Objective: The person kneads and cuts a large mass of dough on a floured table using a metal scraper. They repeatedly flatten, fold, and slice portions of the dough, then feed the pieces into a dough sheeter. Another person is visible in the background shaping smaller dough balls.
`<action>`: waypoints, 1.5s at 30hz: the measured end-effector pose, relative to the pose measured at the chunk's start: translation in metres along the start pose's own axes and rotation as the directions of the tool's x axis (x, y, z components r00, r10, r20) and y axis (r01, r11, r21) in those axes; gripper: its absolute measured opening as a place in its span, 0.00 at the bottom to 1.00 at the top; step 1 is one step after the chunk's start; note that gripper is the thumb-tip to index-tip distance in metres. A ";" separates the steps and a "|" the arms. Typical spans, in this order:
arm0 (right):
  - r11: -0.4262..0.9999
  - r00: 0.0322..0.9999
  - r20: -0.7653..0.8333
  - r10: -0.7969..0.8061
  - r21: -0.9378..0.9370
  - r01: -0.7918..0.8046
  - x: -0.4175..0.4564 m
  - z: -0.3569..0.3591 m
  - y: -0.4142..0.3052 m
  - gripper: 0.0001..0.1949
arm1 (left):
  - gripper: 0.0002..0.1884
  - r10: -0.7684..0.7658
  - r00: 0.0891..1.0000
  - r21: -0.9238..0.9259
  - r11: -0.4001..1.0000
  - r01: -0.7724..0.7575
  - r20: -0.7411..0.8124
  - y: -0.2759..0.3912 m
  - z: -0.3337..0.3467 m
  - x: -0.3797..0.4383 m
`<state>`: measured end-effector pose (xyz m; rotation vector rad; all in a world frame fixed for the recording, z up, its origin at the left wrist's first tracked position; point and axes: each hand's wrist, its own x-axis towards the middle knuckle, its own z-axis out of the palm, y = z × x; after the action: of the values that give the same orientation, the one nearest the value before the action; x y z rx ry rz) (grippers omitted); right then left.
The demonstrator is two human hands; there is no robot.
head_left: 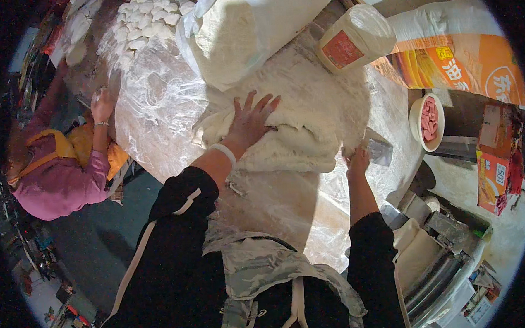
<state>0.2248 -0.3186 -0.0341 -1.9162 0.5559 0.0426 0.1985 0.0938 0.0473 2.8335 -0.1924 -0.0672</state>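
A large slab of soft, pale dough (288, 141) lies across the floured tabletop (269, 207) in front of me. My left hand (252, 122) rests palm down on its upper left part, fingers spread. To the right of the dough, my right hand (357, 160) is closed around a dough scraper (380, 152). The scraper's flat metal blade points away to the right, and its handle is mostly hidden in my fist. That hand is close to the dough's right end; whether they touch, I cannot tell.
An open sack of flour (226, 42) and many dough pieces (146, 24) occupy the far side. A plastic jar (356, 39) stands far right, near a bowl of pink pieces (429, 118). At left, another person (63, 172) works. A machine (438, 262) stands lower right.
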 end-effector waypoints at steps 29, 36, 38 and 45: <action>0.647 0.799 0.560 0.220 -0.697 0.311 -0.245 0.107 -0.166 0.18 | 0.21 0.111 0.901 -0.369 0.886 -0.281 -0.419 -0.015 0.017 -0.061; 0.570 0.844 0.536 0.032 -0.703 0.425 -0.175 0.178 -0.114 0.16 | 0.25 -0.180 0.972 -0.785 0.620 -0.009 -0.153 -0.025 0.024 -0.048; 0.609 0.846 0.530 0.060 -0.691 0.390 -0.172 0.181 -0.122 0.15 | 0.32 -0.270 0.963 -0.837 0.530 0.138 -0.012 -0.039 0.017 -0.036; 0.602 0.773 0.634 -0.023 -0.608 0.517 -0.186 0.134 -0.123 0.23 | 0.48 -0.301 0.944 -0.179 0.929 0.322 0.136 -0.015 -0.029 -0.030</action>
<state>0.1386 -0.0962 0.0695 -2.6338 -0.2797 0.7445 0.1723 0.1205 0.0710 2.6339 0.2340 -0.2902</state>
